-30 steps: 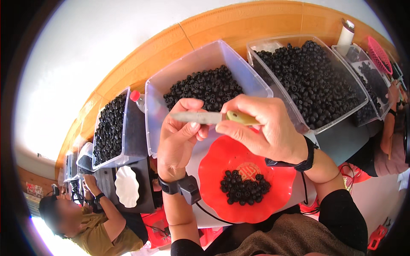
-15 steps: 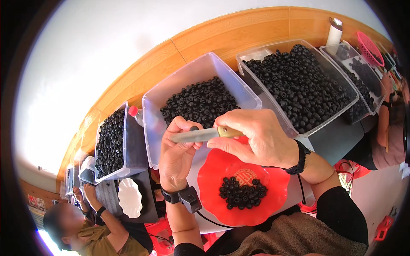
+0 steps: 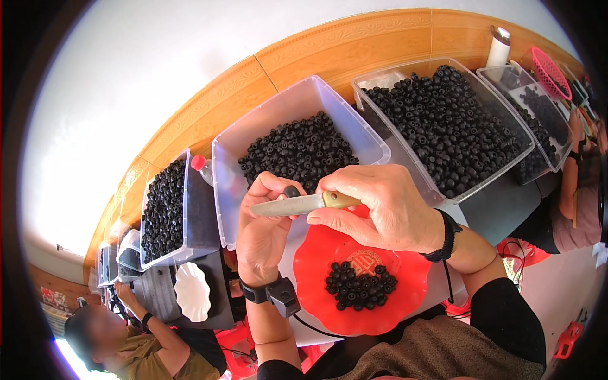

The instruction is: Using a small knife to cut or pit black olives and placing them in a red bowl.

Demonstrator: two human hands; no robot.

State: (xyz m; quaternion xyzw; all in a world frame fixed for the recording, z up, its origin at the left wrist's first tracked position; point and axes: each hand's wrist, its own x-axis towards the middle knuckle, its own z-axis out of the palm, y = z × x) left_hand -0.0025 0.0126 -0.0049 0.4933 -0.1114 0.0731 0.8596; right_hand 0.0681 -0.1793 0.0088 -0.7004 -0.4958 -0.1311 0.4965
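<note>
My left hand pinches a small round black rubber-like piece between thumb and fingertips. Closed around the yellowish handle of a short knife is my right hand. The blade points left, lying across my left fingers just below the black piece. Whether its edge touches the piece, I cannot tell. Beneath my hands sits a red scalloped dish, with a cluster of black pieces in it. Straight beyond my hands, a clear plastic bin holds many similar pieces with holes.
More black pieces fill a bin to the right and another bin to the left. A red-capped bottle stands between bins. A white scalloped dish lies at left. Co-workers sit at both sides; a white flask is far right.
The black piece shows more above the blade, and the blade's tip has dipped slightly. The co-worker at left has shifted their hands. My arms stay nearly in place.
</note>
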